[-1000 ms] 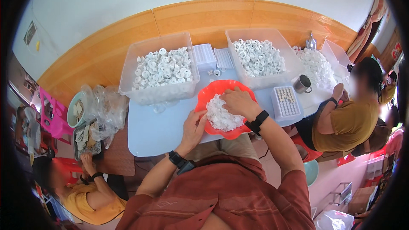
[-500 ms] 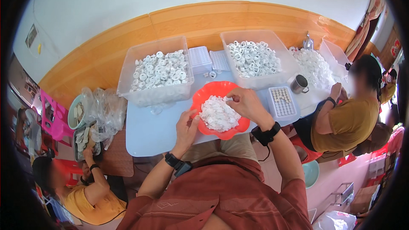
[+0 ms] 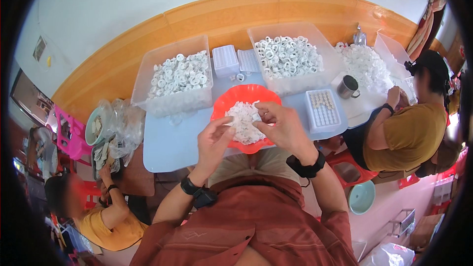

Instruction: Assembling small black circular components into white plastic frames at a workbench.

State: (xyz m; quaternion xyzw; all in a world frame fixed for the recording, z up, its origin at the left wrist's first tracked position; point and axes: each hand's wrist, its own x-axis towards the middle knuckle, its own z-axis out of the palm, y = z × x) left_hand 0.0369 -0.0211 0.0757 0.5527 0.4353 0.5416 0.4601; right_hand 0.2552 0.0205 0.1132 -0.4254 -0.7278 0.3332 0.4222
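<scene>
Left clear bin (image 3: 173,99) of white rings sits far left. Left hand (image 3: 213,143), fingers loosely curled, touches the near-left rim of the red bowl (image 3: 231,102), which sits at table centre. Right hand (image 3: 284,127) pinches a small white part (image 3: 256,116) over the bowl's white pieces (image 3: 242,125).

hands (image 3: 246,130) hiding red bowl's (image 3: 236,98) near rim

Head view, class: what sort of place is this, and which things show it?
Probably a small hand-assembly workshop: clear bins heaped with white rings, a red bowl of small white parts under both hands, and a co-worker sorting beside a gridded tray.
</scene>
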